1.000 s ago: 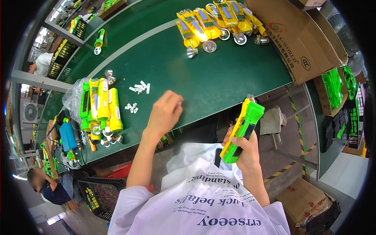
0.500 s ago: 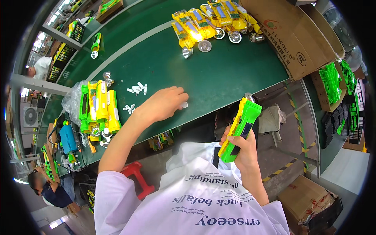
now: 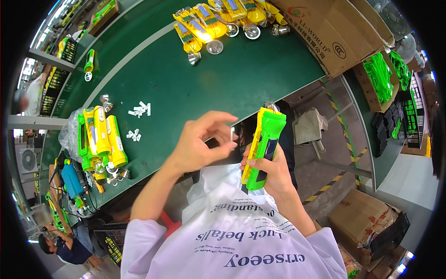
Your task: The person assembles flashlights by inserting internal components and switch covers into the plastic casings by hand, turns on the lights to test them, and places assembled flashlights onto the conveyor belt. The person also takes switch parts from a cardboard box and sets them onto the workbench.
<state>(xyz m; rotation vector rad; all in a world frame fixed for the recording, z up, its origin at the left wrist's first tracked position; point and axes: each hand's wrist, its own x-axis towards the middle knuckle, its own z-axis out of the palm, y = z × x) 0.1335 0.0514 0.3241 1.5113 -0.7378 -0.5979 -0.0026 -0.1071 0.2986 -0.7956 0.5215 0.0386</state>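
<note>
My right hand [image 3: 273,171] is wrapped round a green and yellow flashlight [image 3: 265,146], held upright with its wide head end up; a dark panel lies on its side and a metal bit pokes out at the top. Just left of it, my left hand [image 3: 197,145] pinches a small white plastic piece [image 3: 232,134] between curled fingers, apart from the flashlight. Two small heaps of white plastic pieces [image 3: 141,109] lie on the green table [image 3: 162,79]. Beside them at the left are several yellow and green flashlight bodies [image 3: 102,132] with silver reflectors.
Several opened yellow flashlight bodies [image 3: 204,29] with loose reflectors lie at the far side. A large cardboard box [image 3: 313,35] stands at the far right, a box of green parts [image 3: 378,76] beyond it. At left sits a blue device [image 3: 72,180] with cables. Another person [image 3: 69,246] works lower left.
My left hand has lifted off the tabletop and come right, near the flashlight, with the white piece in its fingers. The view has shifted, and the flashlight stands more upright.
</note>
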